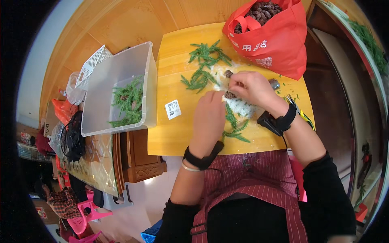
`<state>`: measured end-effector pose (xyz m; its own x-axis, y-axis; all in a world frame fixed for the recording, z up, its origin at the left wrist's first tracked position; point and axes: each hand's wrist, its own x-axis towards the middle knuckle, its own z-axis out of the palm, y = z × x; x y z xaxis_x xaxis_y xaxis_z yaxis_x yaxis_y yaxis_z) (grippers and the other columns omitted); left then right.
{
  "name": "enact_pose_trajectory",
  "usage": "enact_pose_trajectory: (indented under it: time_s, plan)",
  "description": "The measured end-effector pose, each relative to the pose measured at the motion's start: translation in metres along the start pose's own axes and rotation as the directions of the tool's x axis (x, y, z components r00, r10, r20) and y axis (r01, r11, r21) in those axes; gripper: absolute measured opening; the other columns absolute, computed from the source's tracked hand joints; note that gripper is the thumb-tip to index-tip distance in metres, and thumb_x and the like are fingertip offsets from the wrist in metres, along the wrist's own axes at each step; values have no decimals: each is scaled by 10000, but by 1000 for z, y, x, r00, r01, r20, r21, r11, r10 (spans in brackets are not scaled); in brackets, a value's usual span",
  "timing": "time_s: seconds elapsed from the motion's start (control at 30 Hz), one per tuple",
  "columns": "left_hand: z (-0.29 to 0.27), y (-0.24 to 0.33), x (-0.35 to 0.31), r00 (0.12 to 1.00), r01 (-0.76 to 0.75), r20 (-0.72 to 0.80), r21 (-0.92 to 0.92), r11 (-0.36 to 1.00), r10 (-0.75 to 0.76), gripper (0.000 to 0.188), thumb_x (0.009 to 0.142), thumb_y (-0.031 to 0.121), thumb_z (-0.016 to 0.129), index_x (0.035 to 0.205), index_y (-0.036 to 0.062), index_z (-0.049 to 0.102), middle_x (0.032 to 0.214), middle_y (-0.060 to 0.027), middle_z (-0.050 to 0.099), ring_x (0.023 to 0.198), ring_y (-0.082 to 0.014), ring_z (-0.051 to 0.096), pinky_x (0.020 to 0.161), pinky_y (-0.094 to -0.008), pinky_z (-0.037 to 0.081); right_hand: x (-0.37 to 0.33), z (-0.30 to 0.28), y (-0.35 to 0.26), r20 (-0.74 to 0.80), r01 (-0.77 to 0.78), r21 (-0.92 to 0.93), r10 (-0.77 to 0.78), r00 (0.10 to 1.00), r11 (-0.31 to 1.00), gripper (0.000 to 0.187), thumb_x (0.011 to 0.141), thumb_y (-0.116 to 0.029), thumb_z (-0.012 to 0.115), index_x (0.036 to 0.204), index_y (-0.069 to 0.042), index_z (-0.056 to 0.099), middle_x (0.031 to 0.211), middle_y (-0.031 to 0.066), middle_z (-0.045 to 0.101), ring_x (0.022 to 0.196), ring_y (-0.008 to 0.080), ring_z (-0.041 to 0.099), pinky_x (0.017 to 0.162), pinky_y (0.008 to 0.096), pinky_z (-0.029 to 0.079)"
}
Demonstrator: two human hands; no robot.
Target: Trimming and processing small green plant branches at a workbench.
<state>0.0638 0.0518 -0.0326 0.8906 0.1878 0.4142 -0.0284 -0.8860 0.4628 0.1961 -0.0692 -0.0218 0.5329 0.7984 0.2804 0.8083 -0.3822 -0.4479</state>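
My left hand (210, 116) is closed at the middle of the yellow tabletop, its fingertips against a small brown pine cone (230, 95). Just to the right, my right hand (253, 88) is pinched above that cone; what lies between its fingertips is hidden. A second pine cone (228, 74) sits just beyond the right fingers. Below the hands a green artificial pine sprig (235, 128) spreads toward the table's near edge. White flakes (242, 108) lie under and around the right hand. More green sprigs (200, 79) lie farther back, left of the flakes.
A red bag (279, 44) of pine cones stands at the back right. On the left is a translucent bin (150, 87) holding green sprigs. A white label card (173, 109) lies on the table (168, 137). Yellow-and-black handled pliers (302, 111) rest by the right edge.
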Motion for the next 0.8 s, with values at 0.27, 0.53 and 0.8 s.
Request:
enact_pose_trajectory:
  time_s: [0.27,0.53,0.8]
  plan:
    - [43,-8,19,986,-3,163,190,982,-29,207,784,115,463,945,66,583,846,-181,509,769,-324,544,659,-406,459,-16,-55,-24,-200,22,722,177,964,691,74,871,-85,511,915,-26,523,796,18,596,685,61,544,592,183,417]
    - [39,-15,23,998,50,38,-71,996,-48,150,703,40,643,834,37,570,831,-145,521,725,-284,572,652,-345,471,-58,-65,-12,-258,50,831,304,917,553,81,892,-90,477,961,-49,484,873,52,615,758,85,579,639,199,427]
    - [-4,29,4,980,106,55,-957,270,-190,211,782,-63,575,974,10,527,1016,-106,558,922,-188,589,763,-280,488,-90,-67,-24,-240,161,966,469,850,204,74,862,-20,493,924,-59,481,915,80,601,817,126,578,693,222,437]
